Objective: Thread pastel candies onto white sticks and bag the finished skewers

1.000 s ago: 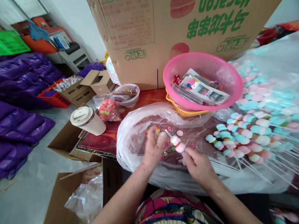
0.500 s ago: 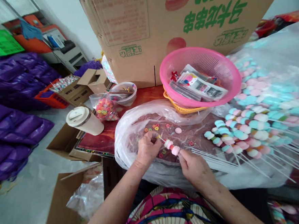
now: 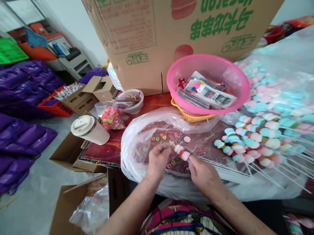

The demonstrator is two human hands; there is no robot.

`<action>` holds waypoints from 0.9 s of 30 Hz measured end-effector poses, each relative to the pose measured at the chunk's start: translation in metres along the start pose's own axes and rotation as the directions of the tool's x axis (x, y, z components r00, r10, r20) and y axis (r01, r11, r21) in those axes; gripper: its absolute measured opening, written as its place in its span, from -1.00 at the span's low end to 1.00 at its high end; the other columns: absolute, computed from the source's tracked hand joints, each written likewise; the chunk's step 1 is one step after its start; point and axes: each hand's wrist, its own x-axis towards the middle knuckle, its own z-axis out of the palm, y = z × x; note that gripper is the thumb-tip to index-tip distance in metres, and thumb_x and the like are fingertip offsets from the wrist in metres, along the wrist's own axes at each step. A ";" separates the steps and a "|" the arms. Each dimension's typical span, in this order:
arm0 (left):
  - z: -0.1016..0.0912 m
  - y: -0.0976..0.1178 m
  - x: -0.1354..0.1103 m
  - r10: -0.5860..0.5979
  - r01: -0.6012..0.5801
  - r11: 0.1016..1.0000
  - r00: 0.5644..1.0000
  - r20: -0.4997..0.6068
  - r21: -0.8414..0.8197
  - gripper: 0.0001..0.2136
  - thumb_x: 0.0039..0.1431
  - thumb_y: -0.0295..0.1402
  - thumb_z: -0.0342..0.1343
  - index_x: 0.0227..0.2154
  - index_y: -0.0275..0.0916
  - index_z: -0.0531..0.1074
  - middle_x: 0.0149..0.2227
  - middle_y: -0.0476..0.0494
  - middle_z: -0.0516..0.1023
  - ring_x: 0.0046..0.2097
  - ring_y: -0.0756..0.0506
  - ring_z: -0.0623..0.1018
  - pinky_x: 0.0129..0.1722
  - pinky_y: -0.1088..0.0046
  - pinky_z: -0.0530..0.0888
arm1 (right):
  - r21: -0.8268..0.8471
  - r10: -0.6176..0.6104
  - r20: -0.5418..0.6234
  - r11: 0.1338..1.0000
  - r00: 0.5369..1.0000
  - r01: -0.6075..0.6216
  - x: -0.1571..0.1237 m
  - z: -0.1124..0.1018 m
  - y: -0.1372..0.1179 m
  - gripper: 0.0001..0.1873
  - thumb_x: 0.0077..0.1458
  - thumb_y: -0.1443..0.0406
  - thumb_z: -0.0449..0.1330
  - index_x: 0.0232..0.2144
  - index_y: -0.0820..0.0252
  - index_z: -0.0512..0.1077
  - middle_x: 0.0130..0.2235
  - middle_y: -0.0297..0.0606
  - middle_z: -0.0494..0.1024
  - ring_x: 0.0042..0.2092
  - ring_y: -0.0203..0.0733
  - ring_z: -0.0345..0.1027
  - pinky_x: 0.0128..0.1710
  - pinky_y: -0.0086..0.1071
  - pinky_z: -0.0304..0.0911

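Spanning the gap between the two hands, above the plastic sheet [image 3: 129,153], the candy skewer [image 3: 182,152] is pinched at one end by the right hand [image 3: 203,173], while the left hand [image 3: 158,161] bunches its fingers beside the other end, whether gripping anything I cannot tell.

The right hand [image 3: 204,172] grips the marshmallow skewer [image 3: 181,152] at one end while the left hand [image 3: 158,160] (fingers slightly blurred) is positioned at the other, above plastic sheeting [image 3: 129,158], with the pink colander [image 3: 222,67] behind and further skewers [image 3: 253,138] to the right.
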 end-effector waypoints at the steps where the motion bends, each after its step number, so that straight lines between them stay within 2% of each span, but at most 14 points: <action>1: -0.004 0.007 0.010 0.060 -0.056 0.988 0.998 -0.025 0.142 -0.80 0.07 -0.37 0.01 -0.31 -0.27 0.51 -0.45 -0.06 0.56 -0.38 -0.06 0.54 -0.33 0.45 0.46 | 0.076 -0.008 -0.033 0.997 0.999 0.010 0.002 0.003 0.005 -0.74 0.17 0.33 -0.08 -0.39 0.22 0.40 -0.48 -0.19 0.51 -0.45 -0.19 0.37 -0.47 -0.41 0.05; 2: -0.009 0.015 0.021 0.143 -0.131 0.935 0.990 -0.010 0.330 -0.80 0.10 -0.38 0.01 -0.32 -0.25 0.52 -0.40 -0.08 0.57 -0.31 -0.07 0.55 -0.25 0.43 0.45 | 0.146 -0.013 -0.060 0.989 0.998 0.021 0.004 0.005 0.010 -0.72 0.17 0.29 -0.08 -0.43 0.21 0.39 -0.54 -0.23 0.47 -0.49 -0.22 0.33 -0.48 -0.42 0.05; 3: -0.012 0.021 0.031 0.191 -0.187 0.839 0.981 0.046 0.510 -0.82 0.10 -0.39 0.02 -0.34 -0.25 0.52 -0.35 -0.11 0.58 -0.24 -0.10 0.55 -0.16 0.39 0.43 | 0.204 -0.015 -0.085 0.979 0.996 0.032 0.005 0.007 0.013 -0.71 0.16 0.25 -0.09 -0.46 0.19 0.38 -0.58 -0.26 0.43 -0.53 -0.24 0.29 -0.49 -0.42 0.05; 5: -0.015 0.028 0.049 0.181 -0.227 0.690 0.974 0.139 0.687 -0.88 0.07 -0.43 0.07 -0.41 -0.25 0.52 -0.26 -0.18 0.58 -0.14 -0.16 0.54 -0.08 0.32 0.40 | 0.277 -0.012 -0.128 0.960 0.992 0.048 0.004 0.008 0.017 -0.68 0.16 0.20 -0.10 -0.52 0.16 0.33 -0.62 -0.31 0.37 -0.57 -0.26 0.21 -0.51 -0.43 0.04; 7: -0.015 0.029 0.057 0.154 -0.225 0.662 0.974 0.165 0.715 -0.90 0.04 -0.47 0.09 -0.44 -0.26 0.50 -0.21 -0.24 0.57 -0.10 -0.19 0.52 -0.05 0.30 0.38 | 0.310 0.000 -0.144 0.950 0.990 0.045 0.000 0.006 0.018 -0.67 0.15 0.19 -0.11 -0.57 0.14 0.28 -0.63 -0.33 0.35 -0.57 -0.27 0.19 -0.52 -0.43 0.03; 10: -0.015 0.024 0.054 0.146 -0.212 0.701 0.977 0.154 0.681 -0.89 0.08 -0.43 0.06 -0.39 -0.25 0.49 -0.26 -0.21 0.58 -0.14 -0.15 0.53 -0.11 0.35 0.41 | 0.317 0.026 -0.135 0.948 0.991 0.019 -0.005 0.003 0.018 -0.67 0.16 0.20 -0.12 -0.56 0.14 0.28 -0.61 -0.32 0.36 -0.55 -0.26 0.20 -0.50 -0.43 0.03; 12: -0.017 0.021 0.045 0.067 -0.140 0.844 0.985 0.156 0.518 -0.88 0.09 -0.36 0.06 -0.38 -0.27 0.46 -0.39 -0.15 0.57 -0.28 -0.10 0.56 -0.28 0.41 0.45 | 0.300 0.022 -0.138 0.954 0.990 0.021 -0.007 0.001 0.017 -0.68 0.17 0.21 -0.12 -0.55 0.14 0.29 -0.60 -0.32 0.37 -0.55 -0.26 0.20 -0.49 -0.42 0.03; 14: -0.019 0.021 0.034 -0.054 0.019 0.985 0.977 0.208 0.170 -0.86 0.01 -0.30 0.13 -0.41 -0.28 0.40 -0.51 -0.07 0.52 -0.44 -0.05 0.53 -0.45 0.47 0.43 | 0.266 -0.003 -0.146 0.963 0.989 0.042 -0.006 0.000 0.015 -0.69 0.16 0.23 -0.11 -0.56 0.14 0.28 -0.61 -0.32 0.35 -0.56 -0.26 0.19 -0.50 -0.41 0.00; 15: -0.019 0.022 0.029 -0.099 0.106 0.994 0.965 0.242 -0.016 -0.82 -0.06 -0.30 0.19 -0.44 -0.28 0.37 -0.55 -0.04 0.49 -0.49 -0.03 0.51 -0.51 0.49 0.40 | 0.249 -0.021 -0.152 0.967 0.988 0.059 -0.006 0.000 0.013 -0.69 0.15 0.23 -0.10 -0.57 0.14 0.27 -0.62 -0.32 0.35 -0.56 -0.26 0.18 -0.50 -0.41 -0.01; 16: -0.020 0.023 0.025 -0.125 0.171 0.972 0.957 0.263 -0.159 -0.78 -0.15 -0.30 0.25 -0.46 -0.27 0.35 -0.58 0.00 0.47 -0.53 -0.01 0.50 -0.54 0.51 0.39 | 0.237 -0.042 -0.156 0.968 0.987 0.078 -0.005 0.000 0.012 -0.70 0.15 0.24 -0.10 -0.58 0.14 0.26 -0.62 -0.32 0.34 -0.56 -0.27 0.18 -0.50 -0.41 -0.02; 18: -0.022 0.025 0.020 -0.147 0.222 0.933 0.954 0.261 -0.285 -0.70 -0.26 -0.34 0.32 -0.47 -0.27 0.32 -0.61 0.05 0.45 -0.57 0.01 0.48 -0.58 0.54 0.36 | 0.228 -0.081 -0.166 0.967 0.983 0.119 -0.005 -0.001 0.008 -0.71 0.15 0.26 -0.10 -0.58 0.14 0.25 -0.62 -0.32 0.35 -0.56 -0.28 0.18 -0.49 -0.41 -0.02; 20: -0.024 0.026 0.018 -0.167 0.253 0.912 0.947 0.273 -0.322 -0.66 -0.30 -0.36 0.34 -0.41 -0.28 0.35 -0.62 0.06 0.45 -0.59 0.02 0.47 -0.60 0.55 0.36 | 0.228 -0.110 -0.179 0.962 0.978 0.150 -0.006 -0.002 0.006 -0.71 0.15 0.28 -0.09 -0.57 0.15 0.25 -0.60 -0.33 0.35 -0.56 -0.29 0.18 -0.49 -0.41 -0.02; 23: -0.029 0.024 0.019 -0.192 0.320 0.881 0.915 0.354 -0.348 -0.62 -0.30 -0.37 0.37 -0.34 -0.31 0.42 -0.60 0.05 0.46 -0.60 0.06 0.44 -0.59 0.57 0.35 | 0.228 -0.136 -0.196 0.957 0.971 0.180 -0.009 -0.003 0.004 -0.72 0.17 0.30 -0.09 -0.55 0.16 0.27 -0.59 -0.35 0.35 -0.55 -0.31 0.18 -0.49 -0.42 -0.02; 27: -0.031 0.019 0.019 -0.219 0.423 0.803 0.864 0.453 -0.420 -0.65 -0.29 -0.36 0.40 -0.38 -0.34 0.47 -0.56 0.03 0.44 -0.59 0.10 0.38 -0.62 0.58 0.30 | 0.237 -0.156 -0.218 0.949 0.963 0.208 -0.012 -0.004 0.004 -0.72 0.18 0.31 -0.09 -0.53 0.17 0.29 -0.59 -0.35 0.36 -0.55 -0.31 0.20 -0.49 -0.43 0.01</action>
